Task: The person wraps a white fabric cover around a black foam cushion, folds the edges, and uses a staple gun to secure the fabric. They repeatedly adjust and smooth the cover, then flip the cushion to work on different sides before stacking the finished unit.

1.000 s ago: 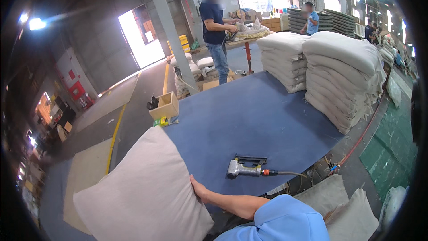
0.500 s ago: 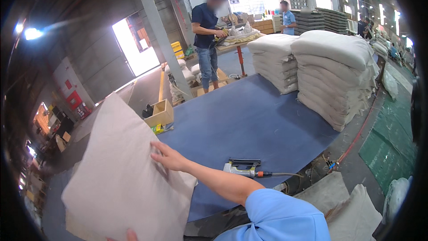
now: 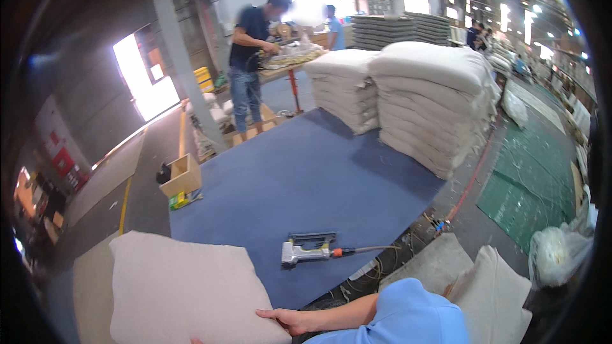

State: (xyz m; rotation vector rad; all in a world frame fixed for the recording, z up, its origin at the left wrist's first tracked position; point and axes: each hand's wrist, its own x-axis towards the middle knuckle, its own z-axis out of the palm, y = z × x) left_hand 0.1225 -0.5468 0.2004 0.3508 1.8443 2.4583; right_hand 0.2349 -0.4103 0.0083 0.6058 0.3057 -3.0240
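A cream fabric-covered cushion (image 3: 185,286) lies at the lower left, overlapping the near left edge of the blue tabletop (image 3: 255,178). My right hand (image 3: 290,320) grips its near right edge, thumb on top and fingers tucked out of sight. At the bottom rim just a fingertip of my left hand (image 3: 196,341) shows against the cushion; the rest of that hand is hidden. To the right of the cushion, a silver staple gun (image 3: 309,251) with an air hose rests on the table, touched by neither hand.
Two tall stacks of cream cushions (image 3: 427,105) stand at the table's far right. A wooden box (image 3: 182,175) and a green-yellow packet (image 3: 183,200) sit at its left edge. Beyond, a person in dark blue (image 3: 247,57) works at another bench. Cream cushions (image 3: 491,293) lie at lower right.
The cushion has come down from a raised tilt to a flatter, lower position. My right hand has moved from its upper face to its near right edge. The view has swung right.
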